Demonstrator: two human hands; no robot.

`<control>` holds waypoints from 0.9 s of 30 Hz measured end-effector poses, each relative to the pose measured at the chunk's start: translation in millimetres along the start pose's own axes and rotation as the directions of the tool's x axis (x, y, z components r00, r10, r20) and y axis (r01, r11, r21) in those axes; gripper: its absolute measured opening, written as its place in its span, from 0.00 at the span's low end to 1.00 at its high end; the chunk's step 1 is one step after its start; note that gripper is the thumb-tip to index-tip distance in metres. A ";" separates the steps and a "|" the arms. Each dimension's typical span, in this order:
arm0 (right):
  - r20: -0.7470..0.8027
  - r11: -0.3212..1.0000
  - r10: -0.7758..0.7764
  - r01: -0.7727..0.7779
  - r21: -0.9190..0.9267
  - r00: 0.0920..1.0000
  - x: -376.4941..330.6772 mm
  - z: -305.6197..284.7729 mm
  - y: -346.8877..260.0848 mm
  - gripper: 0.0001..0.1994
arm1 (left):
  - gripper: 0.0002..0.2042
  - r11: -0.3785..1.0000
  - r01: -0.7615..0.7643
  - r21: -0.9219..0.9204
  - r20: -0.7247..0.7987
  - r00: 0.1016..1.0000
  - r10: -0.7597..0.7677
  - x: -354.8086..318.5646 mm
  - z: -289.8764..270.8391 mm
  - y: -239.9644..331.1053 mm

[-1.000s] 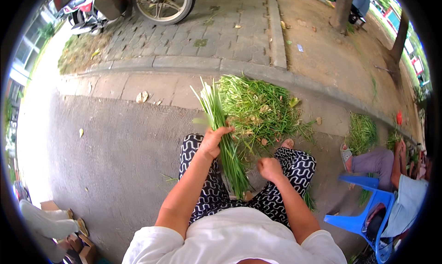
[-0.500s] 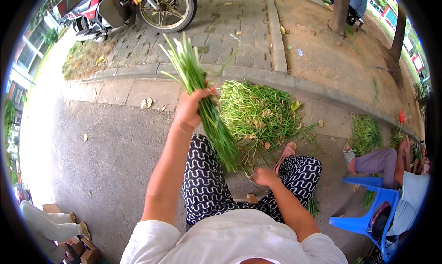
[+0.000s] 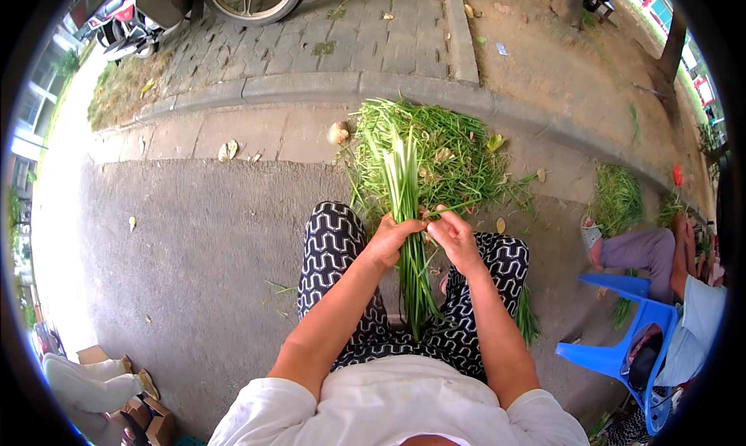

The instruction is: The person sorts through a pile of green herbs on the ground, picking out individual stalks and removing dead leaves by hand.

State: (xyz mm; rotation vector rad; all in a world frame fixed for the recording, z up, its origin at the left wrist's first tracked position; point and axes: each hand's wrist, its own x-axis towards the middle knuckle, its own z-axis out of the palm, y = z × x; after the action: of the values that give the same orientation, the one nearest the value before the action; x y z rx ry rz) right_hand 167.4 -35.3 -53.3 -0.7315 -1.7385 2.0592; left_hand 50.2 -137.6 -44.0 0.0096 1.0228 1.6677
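Note:
Over my lap, my left hand (image 3: pixel 388 241) is wrapped round the middle of a bundle of chives (image 3: pixel 401 178). The bundle's pale ends point away from me, and its darker green leaves hang down between my knees. Close against its right side, my right hand (image 3: pixel 457 241) has its fingers pinched together at a thin green stalk that sticks out to the right. The fingertips partly cover where that stalk meets the bundle. Just beyond both hands, a loose heap of green stalks and trimmings (image 3: pixel 462 155) lies on the ground by the kerb.
A blue plastic chair (image 3: pixel 622 353) stands at the right, beside another seated person (image 3: pixel 641 252) and a smaller green heap (image 3: pixel 616 197). A parked motorcycle (image 3: pixel 252 3) is beyond the kerb. Cardboard boxes (image 3: pixel 155 423) and another person's legs (image 3: pixel 85 384) are at the lower left.
My left hand has brought the chives down and right, from raised at the left to over my lap. My right hand has risen from near my knee to meet the bundle.

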 end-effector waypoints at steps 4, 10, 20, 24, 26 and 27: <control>-0.006 0.998 -0.013 0.013 -0.067 1.000 3.1 -10.7 8.8 0.13 | 0.14 0.997 0.068 0.042 0.018 0.997 -0.068 4.2 -0.2 -1.1; -0.004 0.995 0.101 -0.101 0.019 0.995 6.9 1.4 -0.9 0.12 | 0.13 0.992 0.111 0.056 0.036 0.993 -0.113 7.7 -15.6 -9.7; -0.020 0.965 -0.003 -0.002 -0.261 1.000 5.0 -8.4 16.5 0.16 | 0.12 0.966 0.090 0.241 0.045 0.994 -0.104 1.7 -5.1 -12.7; -0.169 0.998 0.024 -0.033 -0.051 0.985 6.2 -6.3 21.3 0.17 | 0.11 0.977 0.115 0.180 -0.029 0.993 -0.112 7.2 -10.9 -16.7; -0.268 0.999 0.017 -0.005 0.045 0.963 7.5 -11.3 18.1 0.16 | 0.11 0.983 0.106 0.149 -0.095 0.991 -0.093 11.3 -15.3 -18.5; -0.314 0.994 0.012 0.024 0.110 0.949 7.4 -15.0 14.8 0.16 | 0.10 0.985 0.101 0.137 -0.131 0.988 -0.083 13.3 -17.8 -18.7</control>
State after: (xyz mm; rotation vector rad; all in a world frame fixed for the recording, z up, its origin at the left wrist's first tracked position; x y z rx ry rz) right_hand 171.2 -21.8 -70.7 -0.9571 -1.4345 1.8950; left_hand 51.2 -137.9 -73.1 -0.0479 1.2186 1.5231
